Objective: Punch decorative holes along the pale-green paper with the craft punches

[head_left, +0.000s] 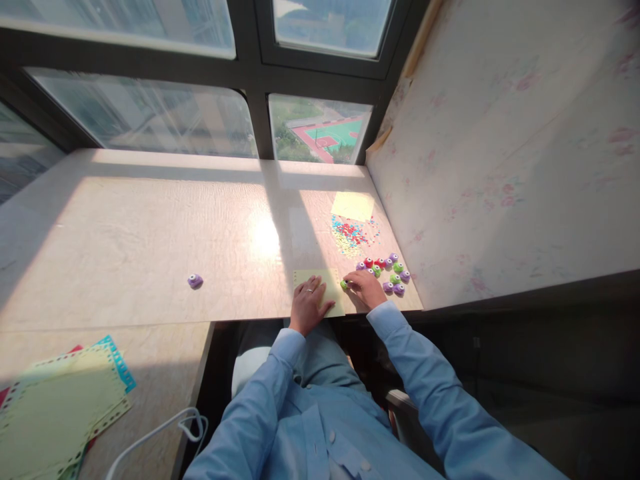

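Observation:
A pale green sheet of paper (325,280) lies at the near edge of the desk (150,233). My left hand (309,303) rests flat on it, fingers spread, a ring on one finger. My right hand (365,288) grips a small green craft punch (344,285) at the sheet's right edge. Just right of that hand sits a cluster of several small punches (393,272) in purple, green and red.
A heap of tiny coloured paper bits (350,237) and a yellow sheet (353,205) lie further back. A lone purple punch (195,281) sits to the left. A stack of punched coloured sheets (60,407) and a white cable (165,427) lie near left. A patterned wall (500,147) stands right.

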A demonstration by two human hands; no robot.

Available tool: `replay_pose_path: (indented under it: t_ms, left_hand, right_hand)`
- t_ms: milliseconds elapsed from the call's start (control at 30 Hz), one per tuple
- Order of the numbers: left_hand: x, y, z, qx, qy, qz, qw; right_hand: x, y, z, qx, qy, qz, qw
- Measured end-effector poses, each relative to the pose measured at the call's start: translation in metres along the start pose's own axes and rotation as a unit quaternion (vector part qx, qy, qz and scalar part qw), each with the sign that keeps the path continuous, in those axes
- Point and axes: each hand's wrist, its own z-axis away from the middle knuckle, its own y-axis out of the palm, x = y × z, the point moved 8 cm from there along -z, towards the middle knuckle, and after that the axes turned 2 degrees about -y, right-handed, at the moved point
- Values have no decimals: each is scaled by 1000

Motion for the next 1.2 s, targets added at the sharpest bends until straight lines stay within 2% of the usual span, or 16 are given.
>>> replay_pose_path:
  t_ms: [1200]
  left_hand:
    - [0, 1, 1, 8, -5, 1, 1000]
  right_hand:
    - [-8, 3, 3, -17, 27, -35, 999]
